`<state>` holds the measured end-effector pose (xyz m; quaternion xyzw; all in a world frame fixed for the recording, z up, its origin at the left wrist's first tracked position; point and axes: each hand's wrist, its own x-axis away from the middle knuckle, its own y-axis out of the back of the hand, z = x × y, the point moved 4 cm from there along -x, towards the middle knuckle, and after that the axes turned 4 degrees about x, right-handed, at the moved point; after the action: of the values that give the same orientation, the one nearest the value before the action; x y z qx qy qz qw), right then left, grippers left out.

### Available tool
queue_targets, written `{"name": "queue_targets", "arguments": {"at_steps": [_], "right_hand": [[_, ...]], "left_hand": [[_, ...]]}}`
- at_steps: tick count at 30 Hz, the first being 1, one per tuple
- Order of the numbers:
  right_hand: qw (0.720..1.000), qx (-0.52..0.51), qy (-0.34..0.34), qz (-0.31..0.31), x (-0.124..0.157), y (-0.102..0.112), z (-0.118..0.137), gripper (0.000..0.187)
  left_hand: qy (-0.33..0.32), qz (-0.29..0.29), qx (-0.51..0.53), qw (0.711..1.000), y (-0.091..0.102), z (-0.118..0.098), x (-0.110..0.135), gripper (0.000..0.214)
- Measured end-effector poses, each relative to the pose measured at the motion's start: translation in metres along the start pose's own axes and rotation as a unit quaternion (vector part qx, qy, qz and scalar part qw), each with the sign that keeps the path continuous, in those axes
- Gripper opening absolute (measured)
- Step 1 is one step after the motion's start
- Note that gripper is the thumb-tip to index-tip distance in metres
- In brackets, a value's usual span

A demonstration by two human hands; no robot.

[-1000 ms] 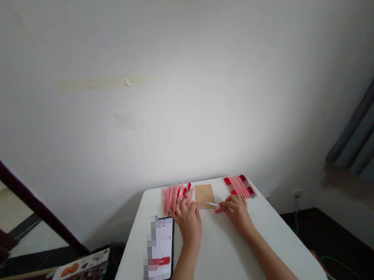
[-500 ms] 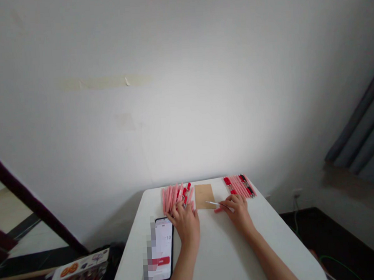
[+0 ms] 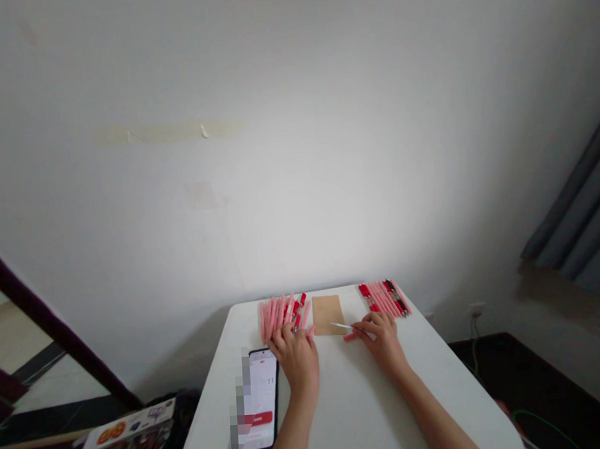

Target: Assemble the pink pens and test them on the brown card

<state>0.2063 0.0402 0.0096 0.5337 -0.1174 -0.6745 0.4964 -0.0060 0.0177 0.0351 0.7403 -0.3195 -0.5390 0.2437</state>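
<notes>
My left hand is at the near end of a pile of pink pens, fingers curled together. The tip of a pink pen piece shows at its thumb and fingers; how much of it is gripped is partly hidden. My right hand pinches a thin white pen refill that points left, over the near edge of a brown paper card. Just under the refill, a pink pen barrel piece sticks out by the right fingertips. Red pens lie among the left pile.
On the right, a row of pink, red and black pens lies near the far table edge. A phone rests left of my left forearm on the white table. The wall stands behind; a box is at lower left.
My left thumb and fingers have drawn together around the pink piece, and the hand has shifted slightly. My right hand keeps its place with the refill.
</notes>
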Motion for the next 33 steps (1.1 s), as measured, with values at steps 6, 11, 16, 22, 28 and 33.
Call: {"name": "queue_targets", "arguments": {"at_steps": [6, 11, 16, 22, 28, 33], "right_hand": [[1.000, -0.009, -0.006, 0.001, 0.000, 0.001, 0.001, 0.019], [1.000, -0.005, -0.007, 0.001, 0.000, 0.001, 0.001, 0.018], [1.000, 0.000, -0.009, -0.002, 0.000, 0.001, 0.001, 0.019], [1.000, 0.006, -0.016, -0.006, 0.000, 0.000, -0.001, 0.020], [1.000, 0.000, -0.022, -0.006, 0.000, -0.001, -0.003, 0.024], [1.000, -0.005, -0.024, -0.002, 0.000, -0.001, -0.003, 0.025]], "left_hand": [[-0.003, -0.007, 0.030, 1.000, 0.003, -0.001, -0.001, 0.018], [-0.014, 0.010, 0.076, 0.997, 0.004, -0.007, -0.002, 0.016], [-0.038, 0.004, 0.110, 0.993, 0.006, -0.013, -0.002, 0.016], [-0.046, 0.005, 0.125, 0.991, 0.006, -0.014, -0.002, 0.017], [-0.048, 0.001, 0.139, 0.989, 0.008, -0.015, -0.001, 0.016], [-0.045, 0.001, 0.145, 0.988, 0.006, -0.014, -0.001, 0.017]]}}
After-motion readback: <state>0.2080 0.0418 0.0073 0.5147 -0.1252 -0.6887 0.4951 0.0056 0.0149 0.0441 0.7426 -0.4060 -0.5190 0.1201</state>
